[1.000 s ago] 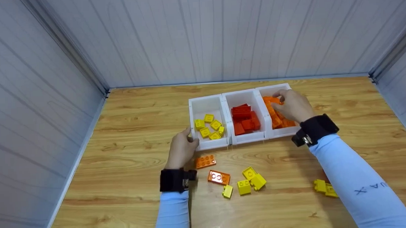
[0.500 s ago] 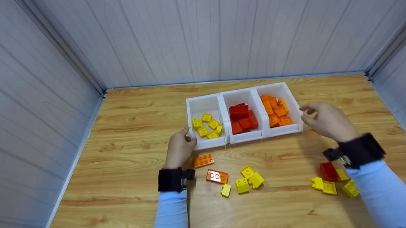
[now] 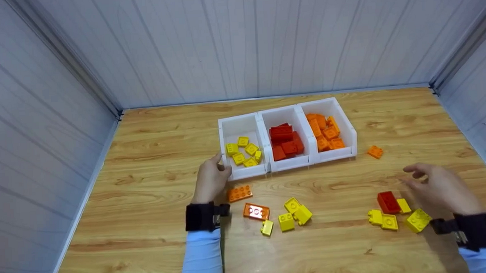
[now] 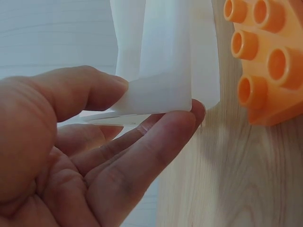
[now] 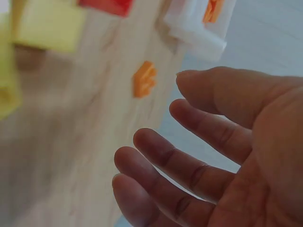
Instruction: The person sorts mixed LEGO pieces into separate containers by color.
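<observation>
- The left bin (image 3: pixel 248 172) is white and open-topped, at the left end of a row of three.
- The left hand (image 3: pixel 210 179) pinches its near left corner between thumb and fingers.
- In it lie loose yellow bricks (image 3: pixel 238 158); the middle bin (image 3: pixel 290 164) holds red bricks (image 3: pixel 282 133), the right bin (image 3: pixel 335 154) orange bricks (image 3: pixel 331 132).
- The right hand (image 3: pixel 446 187), fingers parted and holding nothing, is near a red brick (image 3: pixel 388 202).
- The right wrist view blurs a yellow brick (image 5: pixel 49 26); the left crops an orange brick (image 4: pixel 265 52).

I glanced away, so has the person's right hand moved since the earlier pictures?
Yes: against the white bins, the right hand has gone from over the rightmost one out rightward and lower in the head view.
</observation>
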The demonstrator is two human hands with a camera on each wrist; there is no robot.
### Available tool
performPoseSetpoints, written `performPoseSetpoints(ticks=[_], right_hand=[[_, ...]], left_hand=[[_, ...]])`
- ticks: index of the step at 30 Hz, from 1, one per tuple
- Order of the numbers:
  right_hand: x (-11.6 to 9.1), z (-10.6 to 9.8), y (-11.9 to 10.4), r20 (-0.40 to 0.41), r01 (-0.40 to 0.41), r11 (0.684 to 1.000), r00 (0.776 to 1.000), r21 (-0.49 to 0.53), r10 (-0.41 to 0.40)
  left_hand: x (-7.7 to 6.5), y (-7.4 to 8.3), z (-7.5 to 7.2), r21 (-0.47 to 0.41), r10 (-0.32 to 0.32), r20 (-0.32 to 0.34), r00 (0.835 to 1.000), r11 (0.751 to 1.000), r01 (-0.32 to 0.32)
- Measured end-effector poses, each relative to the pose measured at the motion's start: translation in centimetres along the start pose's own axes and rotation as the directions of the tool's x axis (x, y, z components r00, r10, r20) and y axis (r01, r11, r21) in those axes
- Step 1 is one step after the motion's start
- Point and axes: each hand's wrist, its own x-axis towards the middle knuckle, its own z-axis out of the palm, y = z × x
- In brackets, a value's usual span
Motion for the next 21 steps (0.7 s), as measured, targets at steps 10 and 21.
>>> performPoseSetpoints(ticks=[10, 21], right_hand=[[0.5, 0.9, 1.7, 0.031, -0.026, 1.0, 0.999, 0.002, 0.026], [7.1, 0.4, 0.0, 0.005, 0.012, 0.998, 1.0, 0.058, -0.012]], left_hand=[[0.1, -0.1, -0.1, 0.002, -0.047, -0.003, 0.999, 0.999, 0.047], [0.1, 0.0, 0.1, -0.004, -0.025, 0.006, 1.0, 1.0, 0.025]])
